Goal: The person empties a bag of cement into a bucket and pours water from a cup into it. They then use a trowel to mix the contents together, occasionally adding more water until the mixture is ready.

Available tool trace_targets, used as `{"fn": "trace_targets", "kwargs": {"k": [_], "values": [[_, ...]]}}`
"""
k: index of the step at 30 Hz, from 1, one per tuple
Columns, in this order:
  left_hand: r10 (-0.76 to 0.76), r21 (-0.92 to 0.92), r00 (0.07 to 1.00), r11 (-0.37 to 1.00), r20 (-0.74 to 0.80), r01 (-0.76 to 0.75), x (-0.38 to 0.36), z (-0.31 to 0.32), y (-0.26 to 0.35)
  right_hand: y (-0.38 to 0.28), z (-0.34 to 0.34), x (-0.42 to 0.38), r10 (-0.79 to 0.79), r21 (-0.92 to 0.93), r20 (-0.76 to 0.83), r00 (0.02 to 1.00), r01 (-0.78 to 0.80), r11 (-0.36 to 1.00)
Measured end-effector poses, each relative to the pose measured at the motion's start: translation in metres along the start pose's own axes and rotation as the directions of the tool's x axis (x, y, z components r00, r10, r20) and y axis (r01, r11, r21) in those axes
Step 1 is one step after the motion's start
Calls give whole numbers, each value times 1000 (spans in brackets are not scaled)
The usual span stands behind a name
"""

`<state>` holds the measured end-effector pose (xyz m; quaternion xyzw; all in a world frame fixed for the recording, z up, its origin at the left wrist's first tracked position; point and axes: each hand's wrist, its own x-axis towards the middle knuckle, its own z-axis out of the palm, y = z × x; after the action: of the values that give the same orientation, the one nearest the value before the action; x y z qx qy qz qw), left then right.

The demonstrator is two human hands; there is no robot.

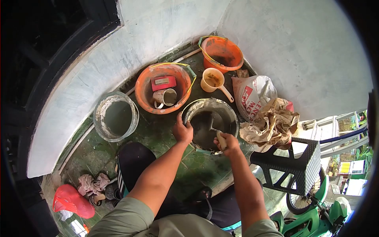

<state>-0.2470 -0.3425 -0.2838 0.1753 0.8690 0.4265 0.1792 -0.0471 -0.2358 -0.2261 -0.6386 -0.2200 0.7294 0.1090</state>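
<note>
A dark bucket (227, 112) crusted with dried cement stands on the floor in front of me, with grey wet mortar (200, 125) inside. My left hand (182, 131) is closed on the bucket's left rim, fingers over the edge. In my right hand (231, 144) is a trowel (222, 139), gripped by its pale handle at the near right side of the bucket. Its blade reaches into the mortar and is partly hidden there. Just beyond the bucket lies an orange dipper (212, 79) with a stained inside.
An orange bucket (141, 89) holds a red box (163, 83) and a dirty mug (165, 97). Another orange bucket (233, 51) stands by the wall. At left is a clear tub (103, 128) of grey water. Right are a sack (246, 94), crumpled paper (272, 124) and a black stool (310, 166).
</note>
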Motion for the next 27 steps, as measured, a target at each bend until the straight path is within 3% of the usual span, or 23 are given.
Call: {"fn": "trace_targets", "kwargs": {"k": [1, 4, 5, 8, 9, 12, 15, 19, 22, 25, 27], "values": [[13, -4, 1000, 1000, -14, -13, 0, 1, 0, -8, -3, -12, -20, -18, -36, 999, 19, 1000], [18, -23, 1000, 1000, -8, -18, 0, 0, 1, -32, -17, -50, -230, -475, 67, 971, 234, 848], [12, -30, 1000, 999, -1, -12, 1, -1, 2, -35, -26, -43, -296, -470, 98, 950, 306, 828], [6, -1, 1000, 1000, -6, -6, -1, -2, 3, -66, -4, -64, -386, -785, 219, 896, 397, 476], [14, -14, 1000, 1000, -5, -14, -2, -3, 2, -71, 10, -65, -374, -855, 198, 906, 346, 387], [38, -44, 999, 998, -9, -38, 1, -3, 4, -55, 30, -35, -391, -887, 273, 879, 388, 253], [26, -38, 1000, 999, -7, -26, 1, -2, 5, -33, 50, -30, -305, -859, 223, 926, 334, 388], [15, -45, 1000, 999, 0, -15, 0, -3, 2, -10, 40, -10, -271, -842, 350, 897, 427, 329], [29, -41, 999, 999, -16, -30, -1, 1, 0, -23, 27, -30, -72, -866, 304, 950, 307, 395], [67, -8, 997, 998, -43, -68, 1, 3, -2, -49, 21, -72, -95, -796, 246, 964, 258, 548], [73, -5, 996, 997, -45, -74, 1, 5, -5, -59, 17, -76, -261, -792, 206, 943, 317, 522]]}}
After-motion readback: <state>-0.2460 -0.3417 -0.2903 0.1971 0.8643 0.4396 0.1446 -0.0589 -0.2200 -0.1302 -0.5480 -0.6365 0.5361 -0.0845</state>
